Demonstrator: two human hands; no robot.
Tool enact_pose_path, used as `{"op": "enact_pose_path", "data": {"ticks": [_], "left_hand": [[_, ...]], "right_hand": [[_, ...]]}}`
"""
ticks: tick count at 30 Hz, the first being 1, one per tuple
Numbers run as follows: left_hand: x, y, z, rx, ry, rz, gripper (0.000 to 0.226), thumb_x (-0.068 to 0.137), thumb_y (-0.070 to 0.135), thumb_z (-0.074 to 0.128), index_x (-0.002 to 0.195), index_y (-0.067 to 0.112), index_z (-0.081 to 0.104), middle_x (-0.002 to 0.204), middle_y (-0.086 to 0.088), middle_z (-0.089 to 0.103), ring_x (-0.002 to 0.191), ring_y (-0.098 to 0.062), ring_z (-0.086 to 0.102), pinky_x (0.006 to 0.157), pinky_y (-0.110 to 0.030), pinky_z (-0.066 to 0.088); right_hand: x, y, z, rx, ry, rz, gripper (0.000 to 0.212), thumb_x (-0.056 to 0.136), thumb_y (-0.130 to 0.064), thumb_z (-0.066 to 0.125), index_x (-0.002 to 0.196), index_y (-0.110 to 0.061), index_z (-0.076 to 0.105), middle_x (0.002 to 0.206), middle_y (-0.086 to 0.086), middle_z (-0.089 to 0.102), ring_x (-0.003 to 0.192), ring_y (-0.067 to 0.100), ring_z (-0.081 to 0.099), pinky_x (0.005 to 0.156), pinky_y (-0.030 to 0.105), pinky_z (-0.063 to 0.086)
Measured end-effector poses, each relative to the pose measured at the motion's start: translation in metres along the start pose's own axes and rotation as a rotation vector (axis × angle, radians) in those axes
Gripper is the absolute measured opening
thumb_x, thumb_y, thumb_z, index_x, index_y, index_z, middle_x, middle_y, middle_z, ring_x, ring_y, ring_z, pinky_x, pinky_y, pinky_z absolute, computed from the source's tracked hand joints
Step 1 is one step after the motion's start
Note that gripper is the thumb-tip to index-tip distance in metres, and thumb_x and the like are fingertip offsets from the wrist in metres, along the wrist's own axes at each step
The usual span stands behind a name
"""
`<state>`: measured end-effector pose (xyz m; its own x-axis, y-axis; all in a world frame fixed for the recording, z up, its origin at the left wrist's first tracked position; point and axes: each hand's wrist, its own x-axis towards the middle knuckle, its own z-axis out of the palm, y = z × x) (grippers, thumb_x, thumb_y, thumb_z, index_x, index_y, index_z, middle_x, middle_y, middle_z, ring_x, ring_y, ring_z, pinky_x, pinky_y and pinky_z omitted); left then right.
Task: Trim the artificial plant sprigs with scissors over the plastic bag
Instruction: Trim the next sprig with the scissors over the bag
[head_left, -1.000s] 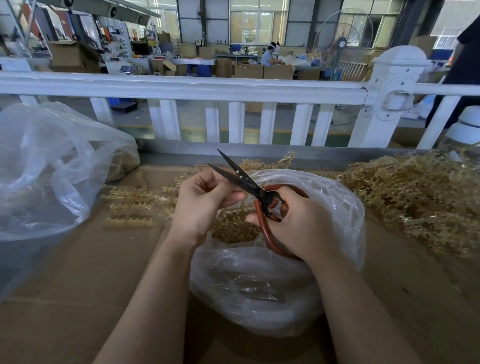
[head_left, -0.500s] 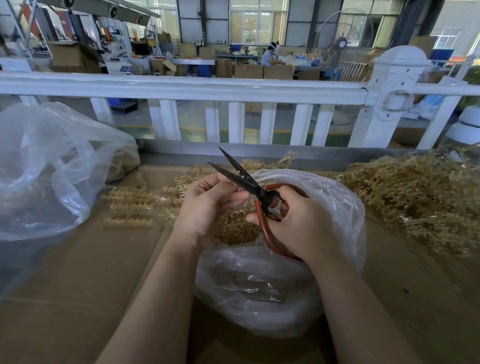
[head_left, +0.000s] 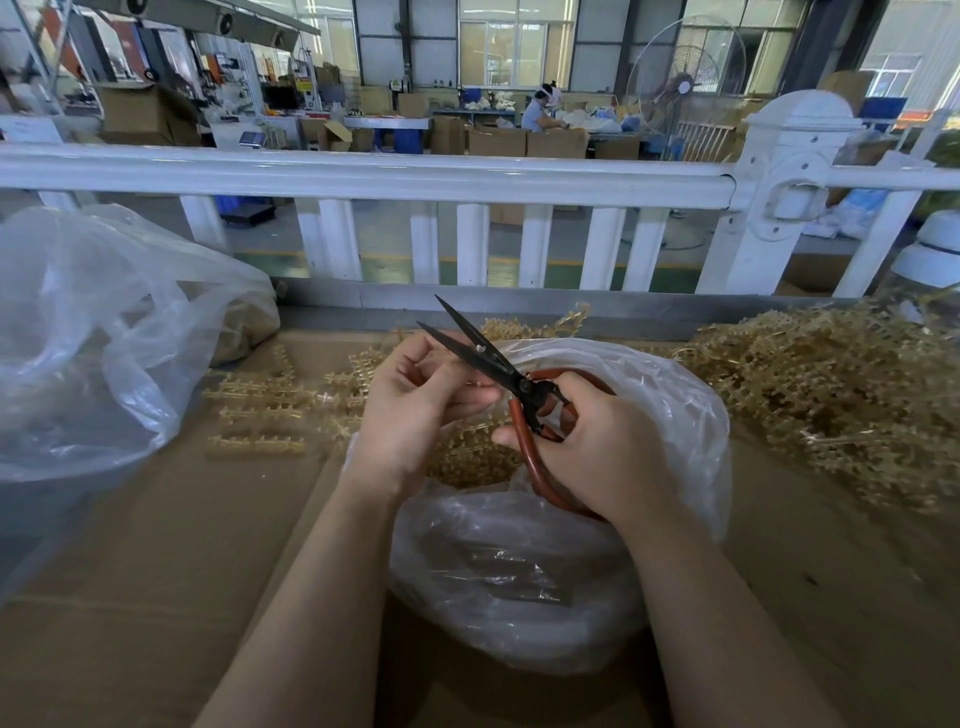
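Two hands work above a clear plastic bag (head_left: 519, 587) on a cardboard-covered table (head_left: 156, 571). Right hand (head_left: 597, 452) grips the red handles of the scissors (head_left: 511, 376); the black blades stand slightly apart, pointing up and left. Left hand (head_left: 415, 410) is curled, fingertips at the blades; whatever it pinches is hidden. Cut sprigs (head_left: 467, 457) lie inside the bag. Trimmed strips (head_left: 260, 415) lie left; an untrimmed pile (head_left: 831, 395) lies right.

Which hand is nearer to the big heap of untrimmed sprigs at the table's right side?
Right. The right hand, gripping the scissors over the plastic bag, sits just left of the sprig heap. The left hand is farther left, beyond the blades.
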<state>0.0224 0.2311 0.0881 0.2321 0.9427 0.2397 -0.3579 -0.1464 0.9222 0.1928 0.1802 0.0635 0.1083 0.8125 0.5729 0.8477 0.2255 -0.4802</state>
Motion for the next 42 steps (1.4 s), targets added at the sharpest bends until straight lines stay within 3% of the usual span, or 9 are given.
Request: {"op": "enact_pose_path", "data": {"ticks": [11,26,29,34,38,42], "left_hand": [[-0.0041,0.0044,0.0026,0.052,-0.043,0.101,0.008,0.086,0.013,0.065,0.092,0.011,0.07,0.079,-0.008,0.077,0.065,-0.017,0.074,0.064,-0.023,0.059],[-0.0012,0.002,0.0004,0.085,-0.073,0.101,0.013,0.094,0.0,0.058,0.096,0.006,0.069,0.08,-0.007,0.077,0.067,-0.016,0.074,0.066,-0.023,0.059],[-0.0012,0.0023,-0.0001,0.082,-0.073,0.099,0.011,0.094,0.002,0.058,0.093,0.005,0.068,0.079,-0.007,0.076,0.066,-0.015,0.073,0.066,-0.023,0.059],[-0.0011,0.0024,-0.0009,0.062,-0.07,0.096,0.008,0.093,0.004,0.059,0.089,0.002,0.066,0.077,-0.009,0.073,0.063,-0.015,0.069,0.069,-0.026,0.06],[-0.0002,0.0029,-0.0021,0.083,-0.056,0.1,0.013,0.095,0.002,0.057,0.087,0.006,0.067,0.071,-0.003,0.07,0.06,-0.011,0.063,0.065,-0.022,0.056],[0.0004,0.0037,-0.0034,0.065,-0.043,0.037,0.014,0.095,0.004,0.059,0.088,0.008,0.071,0.069,-0.002,0.068,0.059,-0.01,0.057,0.059,-0.019,0.051]], "right_hand": [[0.0016,0.0007,-0.0027,-0.051,0.009,-0.025,0.066,0.068,-0.087,0.05,0.091,-0.027,0.062,0.083,-0.016,0.064,0.078,0.004,0.062,0.069,0.029,0.057],[0.001,0.0003,-0.0024,0.018,0.002,-0.01,0.067,0.068,-0.087,0.049,0.094,-0.028,0.064,0.085,-0.02,0.066,0.078,0.002,0.063,0.069,0.018,0.051],[0.0006,0.0014,-0.0012,0.016,0.005,-0.012,0.063,0.069,-0.083,0.057,0.095,-0.027,0.066,0.085,-0.019,0.066,0.078,0.002,0.063,0.069,0.018,0.05],[0.0015,0.0048,0.0005,0.013,0.02,-0.007,0.05,0.074,-0.07,0.07,0.094,-0.024,0.068,0.084,-0.017,0.068,0.078,0.005,0.065,0.072,0.03,0.058],[0.0005,0.0007,-0.0004,0.117,0.009,0.059,0.059,0.066,-0.082,0.063,0.09,-0.028,0.067,0.08,-0.018,0.068,0.075,0.003,0.065,0.069,0.019,0.053],[0.0037,-0.0021,-0.004,0.319,0.029,0.163,0.03,0.071,-0.061,0.077,0.083,-0.035,0.067,0.083,-0.028,0.068,0.08,-0.004,0.065,0.066,0.009,0.048]]}}
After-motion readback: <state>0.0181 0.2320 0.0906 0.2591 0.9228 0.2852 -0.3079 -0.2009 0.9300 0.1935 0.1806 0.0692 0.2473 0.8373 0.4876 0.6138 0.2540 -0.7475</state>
